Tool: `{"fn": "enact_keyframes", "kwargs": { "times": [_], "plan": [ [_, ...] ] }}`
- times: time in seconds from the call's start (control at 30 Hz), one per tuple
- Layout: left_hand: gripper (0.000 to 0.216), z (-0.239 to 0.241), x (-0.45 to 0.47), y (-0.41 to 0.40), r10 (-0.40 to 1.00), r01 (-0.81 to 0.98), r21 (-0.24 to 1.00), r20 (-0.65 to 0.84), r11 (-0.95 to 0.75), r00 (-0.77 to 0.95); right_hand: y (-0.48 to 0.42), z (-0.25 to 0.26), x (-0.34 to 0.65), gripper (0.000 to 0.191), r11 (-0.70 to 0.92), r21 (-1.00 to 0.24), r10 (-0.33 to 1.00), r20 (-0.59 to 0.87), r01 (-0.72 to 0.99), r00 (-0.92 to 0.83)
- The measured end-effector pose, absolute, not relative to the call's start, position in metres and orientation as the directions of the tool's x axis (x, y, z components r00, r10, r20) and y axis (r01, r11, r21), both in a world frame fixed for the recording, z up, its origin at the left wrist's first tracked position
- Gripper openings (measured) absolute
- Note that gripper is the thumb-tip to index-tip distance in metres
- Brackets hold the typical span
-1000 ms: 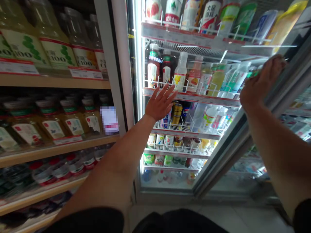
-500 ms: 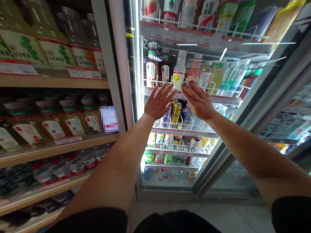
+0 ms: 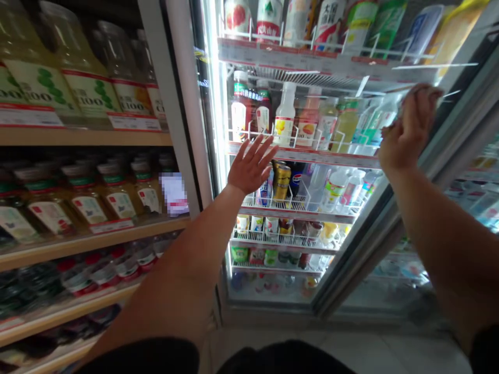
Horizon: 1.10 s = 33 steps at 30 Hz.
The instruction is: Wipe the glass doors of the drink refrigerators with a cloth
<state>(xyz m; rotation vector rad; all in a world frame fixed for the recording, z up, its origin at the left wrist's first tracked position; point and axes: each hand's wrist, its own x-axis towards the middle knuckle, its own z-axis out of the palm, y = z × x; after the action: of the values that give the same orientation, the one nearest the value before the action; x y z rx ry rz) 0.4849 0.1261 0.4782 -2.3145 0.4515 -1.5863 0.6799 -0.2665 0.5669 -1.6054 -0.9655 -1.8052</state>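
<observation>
My left hand (image 3: 251,169) lies flat with fingers spread on the glass door (image 3: 218,218) of a lit drinks fridge, over the edge of the second shelf (image 3: 312,155). My right hand (image 3: 407,132) is raised at the upper right of the same glass, near the door's right frame (image 3: 460,135). Its fingers are pressed together over a small pale cloth (image 3: 427,92), which is blurred. Behind the glass stand bottles (image 3: 284,117) and cans (image 3: 281,181) on wire shelves.
Open wooden shelves (image 3: 86,137) on the left carry rows of juice and tea bottles (image 3: 89,88) with red price strips. A second glass fridge door (image 3: 479,197) stands to the right. Pale floor tiles (image 3: 351,348) lie below.
My right hand has swept from beside my left hand up and to the right across the glass, back near where it was a second ago. My left hand has stayed put.
</observation>
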Motion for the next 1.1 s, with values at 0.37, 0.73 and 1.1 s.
{"fn": "enact_keyframes", "kwargs": {
  "times": [0.37, 0.73, 1.1],
  "plan": [
    [0.076, 0.477, 0.486, 0.128, -0.421, -0.04, -0.436, 0.838, -0.899, 0.346, -0.17, 0.537, 0.622, 0.058, -0.541, 0.183, 0.199, 0.976, 0.821, -0.087],
    [0.059, 0.478, 0.489, 0.13, -0.368, -0.03, -0.389, 0.842, -0.921, 0.395, -0.131, 0.489, 0.577, 0.069, -0.297, 0.358, 0.651, 0.754, 0.885, -0.087],
    [0.062, 0.48, 0.49, 0.128, -0.394, -0.03, -0.411, 0.847, -0.911, 0.358, -0.209, 0.514, 0.625, 0.058, -0.505, 0.246, 0.377, 0.925, 0.827, -0.044]
  ]
}}
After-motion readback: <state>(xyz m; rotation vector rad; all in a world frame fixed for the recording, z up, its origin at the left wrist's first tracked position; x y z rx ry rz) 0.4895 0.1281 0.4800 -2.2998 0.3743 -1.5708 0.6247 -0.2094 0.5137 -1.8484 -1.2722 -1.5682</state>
